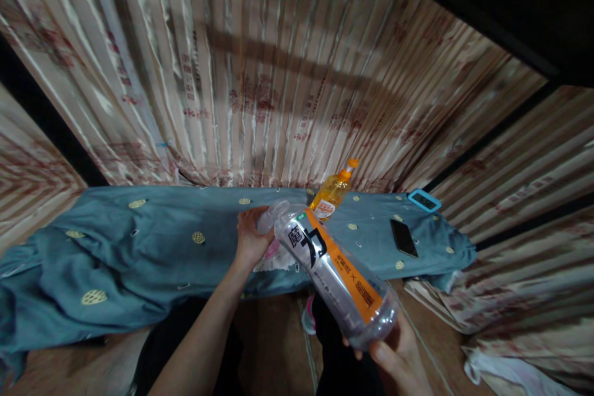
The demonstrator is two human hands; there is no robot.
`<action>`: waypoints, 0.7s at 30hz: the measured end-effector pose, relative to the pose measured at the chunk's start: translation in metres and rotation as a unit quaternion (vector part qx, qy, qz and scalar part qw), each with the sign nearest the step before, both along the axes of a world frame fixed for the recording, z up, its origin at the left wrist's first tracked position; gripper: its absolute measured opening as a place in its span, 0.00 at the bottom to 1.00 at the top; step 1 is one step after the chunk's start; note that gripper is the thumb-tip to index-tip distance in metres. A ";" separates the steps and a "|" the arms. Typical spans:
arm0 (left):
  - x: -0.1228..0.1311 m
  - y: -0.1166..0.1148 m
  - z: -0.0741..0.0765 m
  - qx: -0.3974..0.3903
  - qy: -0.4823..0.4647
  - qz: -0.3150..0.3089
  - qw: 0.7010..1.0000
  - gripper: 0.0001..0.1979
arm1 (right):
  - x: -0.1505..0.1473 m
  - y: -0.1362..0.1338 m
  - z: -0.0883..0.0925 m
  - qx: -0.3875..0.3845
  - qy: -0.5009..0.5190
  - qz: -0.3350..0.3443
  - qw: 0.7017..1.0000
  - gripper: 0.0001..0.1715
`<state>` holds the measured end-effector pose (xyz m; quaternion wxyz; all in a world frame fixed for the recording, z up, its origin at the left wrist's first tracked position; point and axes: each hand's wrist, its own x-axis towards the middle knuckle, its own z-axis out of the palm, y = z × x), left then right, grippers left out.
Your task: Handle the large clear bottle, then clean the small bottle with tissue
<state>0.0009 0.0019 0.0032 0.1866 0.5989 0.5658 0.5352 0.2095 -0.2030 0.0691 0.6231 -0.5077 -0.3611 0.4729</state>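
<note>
A large clear plastic bottle (343, 272) with an orange and black label is held tilted in front of me, its neck end up and to the left. My right hand (394, 352) grips it around the base. At the neck end, the fingers of my left hand (253, 235) are closed on clear plastic; some of them are hidden. Inside, the bottle looks see-through, with no liquid that I can make out. Just behind it, a pump bottle (328, 195) of yellow-orange liquid stands on the blue-green cloth (162, 241). A crumpled white and pink piece (277, 258) lies below my left hand.
On the cloth's right side lie a dark phone (404, 237) and a blue-rimmed device (424, 200). A pleated patterned curtain (260, 86) hangs right behind the cloth-covered surface. White fabric (515, 374) sits at lower right, and a pink and grey shoe (308, 315) shows on the floor.
</note>
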 end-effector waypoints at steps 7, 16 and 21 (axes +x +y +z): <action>0.001 -0.001 0.000 -0.002 -0.005 -0.008 1.000 0.20 | -0.004 0.002 -0.002 0.003 0.007 -0.034 0.999 0.47; 0.001 -0.001 0.000 0.008 0.003 -0.010 1.000 0.19 | -0.015 0.002 -0.001 0.005 0.038 -0.055 0.998 0.38; 0.002 0.000 -0.001 0.013 0.001 -0.007 1.000 0.19 | -0.016 0.003 0.001 0.001 0.079 -0.056 0.995 0.30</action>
